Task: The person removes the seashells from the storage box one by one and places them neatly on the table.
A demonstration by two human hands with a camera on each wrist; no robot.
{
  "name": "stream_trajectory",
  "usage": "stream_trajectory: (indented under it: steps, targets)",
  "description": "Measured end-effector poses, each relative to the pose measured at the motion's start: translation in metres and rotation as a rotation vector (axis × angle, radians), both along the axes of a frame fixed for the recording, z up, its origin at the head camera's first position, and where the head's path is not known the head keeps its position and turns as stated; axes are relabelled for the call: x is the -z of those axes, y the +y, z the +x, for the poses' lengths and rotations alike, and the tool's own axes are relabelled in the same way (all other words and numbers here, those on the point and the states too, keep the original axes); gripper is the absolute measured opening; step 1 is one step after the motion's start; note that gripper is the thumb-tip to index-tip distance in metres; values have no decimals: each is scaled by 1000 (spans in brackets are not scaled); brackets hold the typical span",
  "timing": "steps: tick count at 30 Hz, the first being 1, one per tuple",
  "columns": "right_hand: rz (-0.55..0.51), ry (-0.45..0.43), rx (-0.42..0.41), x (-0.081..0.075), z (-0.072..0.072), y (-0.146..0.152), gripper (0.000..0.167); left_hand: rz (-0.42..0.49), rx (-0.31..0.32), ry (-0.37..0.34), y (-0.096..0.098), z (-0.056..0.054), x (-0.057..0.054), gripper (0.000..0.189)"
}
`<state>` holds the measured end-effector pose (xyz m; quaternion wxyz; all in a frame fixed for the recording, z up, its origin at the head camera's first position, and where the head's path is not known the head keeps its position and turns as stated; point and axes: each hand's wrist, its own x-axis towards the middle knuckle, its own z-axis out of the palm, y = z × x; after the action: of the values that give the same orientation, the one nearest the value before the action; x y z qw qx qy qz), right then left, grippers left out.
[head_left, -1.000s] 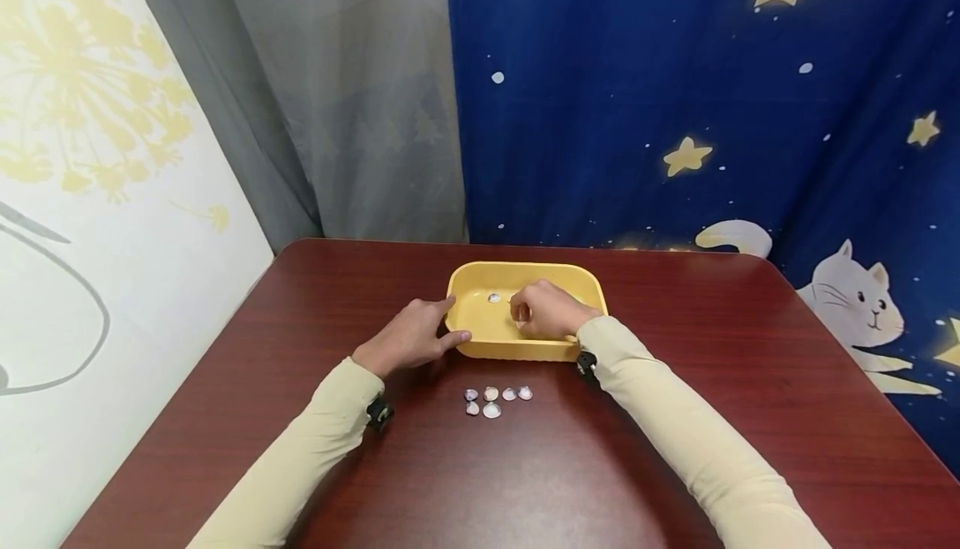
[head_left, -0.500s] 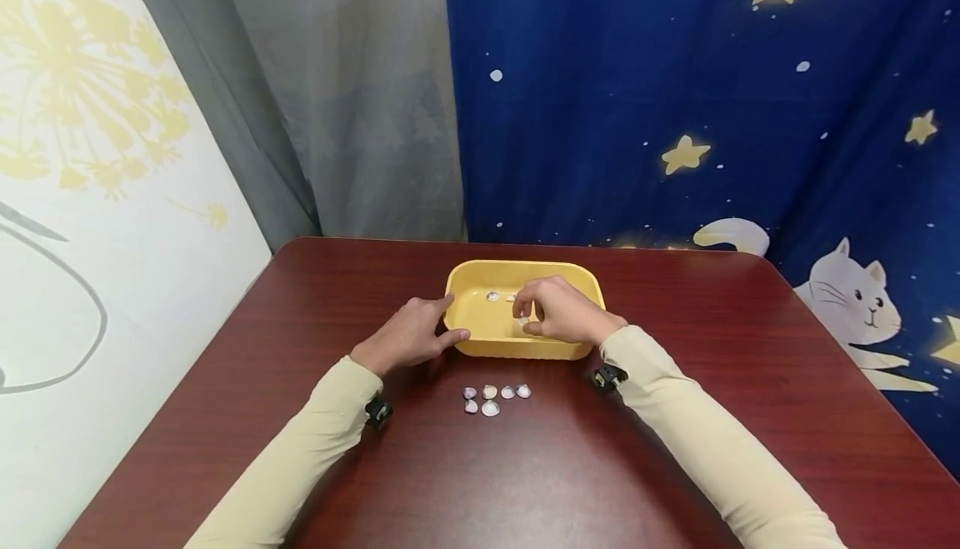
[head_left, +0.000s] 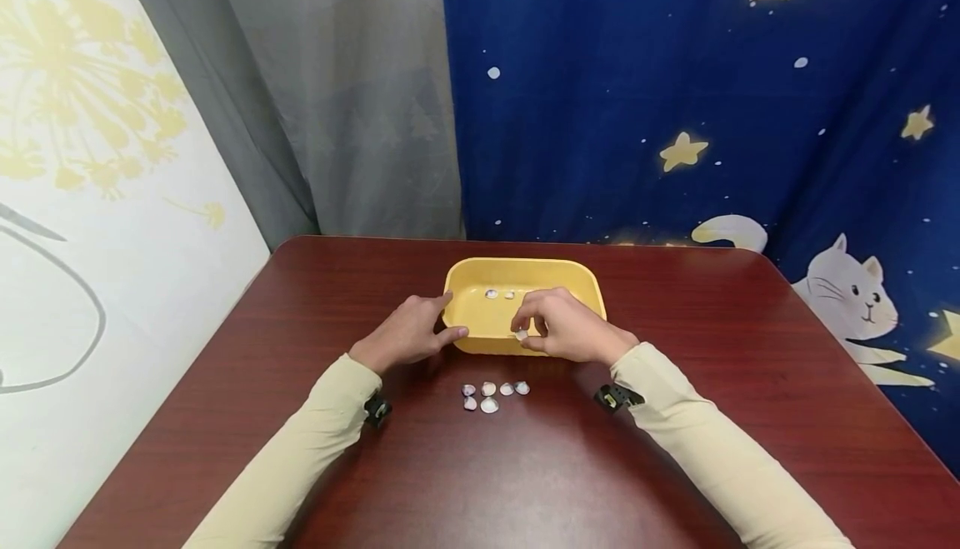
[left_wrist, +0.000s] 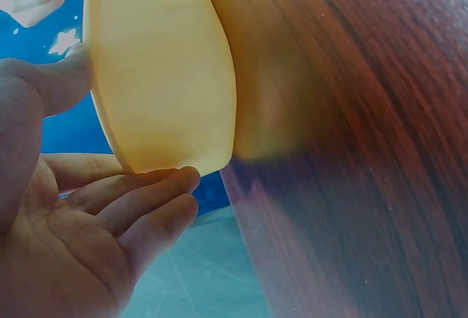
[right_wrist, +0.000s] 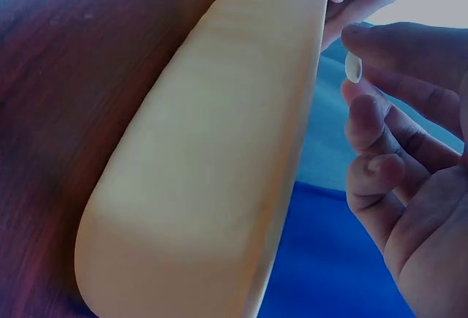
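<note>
A yellow plastic bin (head_left: 491, 346) stands toward the table's far side. My left hand (head_left: 405, 334) grips its left end, thumb on the front rim and fingers around the end wall, as the left wrist view shows with the bin's side (left_wrist: 164, 62). Over the bin's front rim, my right hand (head_left: 567, 326) pinches a small white seashell (right_wrist: 354, 68) between thumb and fingertips. Two more shells lie on the bin floor, a left shell (head_left: 491, 293) and a right shell (head_left: 510, 294). Several shells, among them a larger white one (head_left: 490, 405), lie in two rows before the bin.
The dark red wooden table (head_left: 450, 482) has a rounded far edge. Behind it hang a grey curtain (head_left: 360, 116) and a blue curtain (head_left: 585, 132) with stars and a cat. A white patterned panel (head_left: 112, 282) borders the left side.
My right hand has lifted from inside the bin toward its front rim, bringing a shell with it. A second shell on the bin floor has come into view. My left hand stays in place.
</note>
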<state>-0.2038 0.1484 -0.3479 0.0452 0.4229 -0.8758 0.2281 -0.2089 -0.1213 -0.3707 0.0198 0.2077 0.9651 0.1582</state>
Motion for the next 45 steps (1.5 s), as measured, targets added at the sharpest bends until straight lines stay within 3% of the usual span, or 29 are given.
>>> stream_trajectory:
  steps: [17, 30, 45]
  targets:
    - [-6, -19, -95, 9, 25, -2, 8, 2, 10, 17, 1, 1, -1, 77]
    - [36, -67, -109, 22, 31, -3, 12, -9, 6, 17, 1, 1, 0, 76]
    - [125, -46, -141, 37, 39, -13, 10, -4, 7, 15, 0, 1, -1, 77]
